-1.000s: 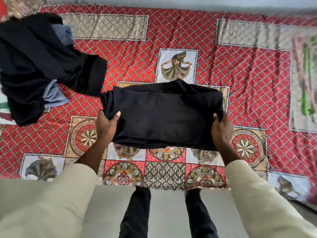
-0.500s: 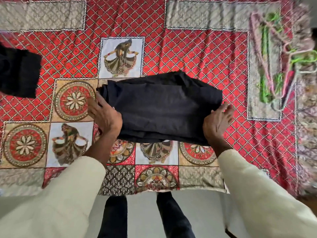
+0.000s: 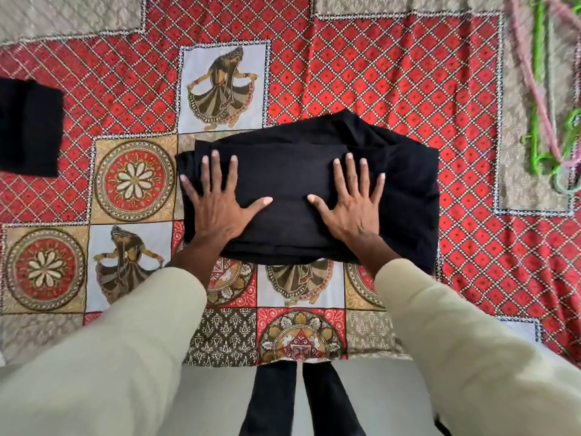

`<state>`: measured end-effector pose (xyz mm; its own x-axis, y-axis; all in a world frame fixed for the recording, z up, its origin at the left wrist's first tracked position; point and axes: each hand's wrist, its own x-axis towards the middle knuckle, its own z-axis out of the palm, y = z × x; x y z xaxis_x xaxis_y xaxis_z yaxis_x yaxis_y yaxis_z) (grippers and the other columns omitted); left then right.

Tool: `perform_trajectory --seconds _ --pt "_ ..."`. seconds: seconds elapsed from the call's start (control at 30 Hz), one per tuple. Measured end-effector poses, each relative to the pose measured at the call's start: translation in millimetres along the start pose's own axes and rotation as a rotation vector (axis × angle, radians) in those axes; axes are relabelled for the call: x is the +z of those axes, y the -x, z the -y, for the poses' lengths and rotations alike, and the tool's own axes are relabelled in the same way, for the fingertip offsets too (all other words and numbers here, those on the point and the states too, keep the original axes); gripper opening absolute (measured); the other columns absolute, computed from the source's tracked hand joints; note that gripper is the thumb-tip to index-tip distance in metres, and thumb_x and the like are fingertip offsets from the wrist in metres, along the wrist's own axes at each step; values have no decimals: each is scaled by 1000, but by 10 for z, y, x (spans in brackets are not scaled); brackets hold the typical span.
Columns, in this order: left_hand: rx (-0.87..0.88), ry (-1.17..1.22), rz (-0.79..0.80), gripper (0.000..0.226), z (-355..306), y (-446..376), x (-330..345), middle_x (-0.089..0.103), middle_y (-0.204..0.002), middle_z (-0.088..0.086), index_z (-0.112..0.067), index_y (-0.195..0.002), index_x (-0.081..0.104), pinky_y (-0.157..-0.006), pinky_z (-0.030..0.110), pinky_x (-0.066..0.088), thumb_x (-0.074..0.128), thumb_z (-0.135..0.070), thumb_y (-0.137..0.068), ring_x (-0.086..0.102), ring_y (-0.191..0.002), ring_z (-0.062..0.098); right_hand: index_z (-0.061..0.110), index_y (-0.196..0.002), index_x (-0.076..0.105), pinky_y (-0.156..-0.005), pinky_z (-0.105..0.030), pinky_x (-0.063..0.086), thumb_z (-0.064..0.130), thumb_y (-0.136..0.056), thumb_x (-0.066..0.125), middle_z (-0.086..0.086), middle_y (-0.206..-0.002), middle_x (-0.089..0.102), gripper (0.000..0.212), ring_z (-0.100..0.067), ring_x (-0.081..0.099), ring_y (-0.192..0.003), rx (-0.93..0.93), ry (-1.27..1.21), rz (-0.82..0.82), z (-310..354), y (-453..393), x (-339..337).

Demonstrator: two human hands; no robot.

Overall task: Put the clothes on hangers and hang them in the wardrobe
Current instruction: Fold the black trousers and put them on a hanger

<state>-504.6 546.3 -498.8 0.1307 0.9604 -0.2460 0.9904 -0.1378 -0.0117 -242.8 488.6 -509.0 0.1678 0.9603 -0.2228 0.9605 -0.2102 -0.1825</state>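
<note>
- At the far left edge, a second black garment (image 3: 28,127) lies on the bed's patterned bedspread (image 3: 361,73), cut off by the frame and well apart from both hands.
- The bedspread is red lattice with cream panels of dancing figures and round flower medallions; it covers the bed from edge to edge.
- The left hand (image 3: 217,202) lies flat, palm down, on the left part of the folded black garment (image 3: 405,190). Its fingers (image 3: 206,174) are straight and spread, the thumb pointing right toward the other hand. It grips nothing; it only presses on the cloth.
- The folded black garment sits on the bedspread in the middle of the view, directly under both hands, its near edge close to the wrists. It reaches a little left of the left hand and much farther right of the right hand.
- The right hand (image 3: 350,206) lies flat on the garment just right of centre, fingers straight and spread, thumb pointing left. It holds nothing either.
- Cream sleeves (image 3: 456,341) cover both forearms, with dark trouser legs (image 3: 273,401) below between them.
- At the top right, green and pink hangers (image 3: 540,89) lie in a loose tangle on the bedspread, well apart from the garment and blurred.
</note>
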Motion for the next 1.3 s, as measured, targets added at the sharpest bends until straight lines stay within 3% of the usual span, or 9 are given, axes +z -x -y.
perform_trajectory --seconds 0.23,0.4,0.53,0.67,0.77,0.9,1.13,1.23,1.3 --pt "-138 139 2 112 51 22 33 -4 -165 10 -10 -157 1 -116 66 9 25 -89 -81 -4 -152 24 19 -157 13 -123 -45 3 71 -95 21 0 -165 10 81 -19 3 -152 -22 34 -9 -556 47 -40" --pt "-207 134 67 113 -8 65 -16 -7 -165 9 -6 -156 -2 -117 63 7 16 -89 -82 -7 -152 23 18 -157 7 -120 -51 -9 69 -97 20 0 -165 2 80 -21 -6 -152 238 44 13 -448 228 -131" --pt "-289 84 184 113 -99 59 -98 -11 -164 13 -3 -154 -6 -118 61 0 11 -87 -82 -11 -151 26 25 -158 7 -121 -53 0 68 -97 17 3 -165 2 75 -18 -5 -152 111 62 91 -849 593 -183" --pt "-260 -4 130 88 -464 130 -275 -1 -162 24 5 -153 7 -118 61 4 37 -56 -97 -3 -150 38 26 -157 2 -121 -53 -5 67 -97 18 6 -165 -1 75 -12 -8 -151 137 37 129 -1116 595 -225" --pt "27 2 -46 74 -962 268 -310 14 -160 26 0 -152 23 -120 57 8 56 -21 -88 11 -149 40 19 -156 21 -121 -47 4 62 -98 25 -2 -164 16 72 -21 9 -151 77 -44 72 -1029 578 -277" --pt "188 156 -103 62 -2082 300 -440 38 -150 19 -6 -142 44 -110 53 28 63 -16 -83 36 -138 36 10 -130 53 -104 -44 27 36 -99 44 -10 -136 52 42 -33 46 -122 83 -163 -152 -1332 418 -606" --pt "269 368 44 36 -4029 55 -805 55 -128 11 -9 -126 56 -102 46 39 58 -17 -91 49 -120 29 1 -93 65 -65 -37 38 12 -91 48 -21 -94 62 20 -38 57 -84 399 -341 -322 -2936 -10 -1359" --pt "288 472 75 37 -4648 -96 -954 57 -125 11 -8 -127 56 -103 42 38 60 -15 -91 50 -118 29 -2 -96 66 -63 -32 31 4 -90 48 -23 -96 65 20 -36 60 -84 707 -464 -287 -3422 -275 -1606" --pt "317 520 62 38 -4922 -169 -1048 58 -122 11 -7 -126 57 -101 38 39 62 -10 -89 53 -114 27 1 -96 67 -63 -32 37 9 -91 46 -21 -94 67 22 -35 63 -83 691 -432 -247 -3538 -477 -1687"
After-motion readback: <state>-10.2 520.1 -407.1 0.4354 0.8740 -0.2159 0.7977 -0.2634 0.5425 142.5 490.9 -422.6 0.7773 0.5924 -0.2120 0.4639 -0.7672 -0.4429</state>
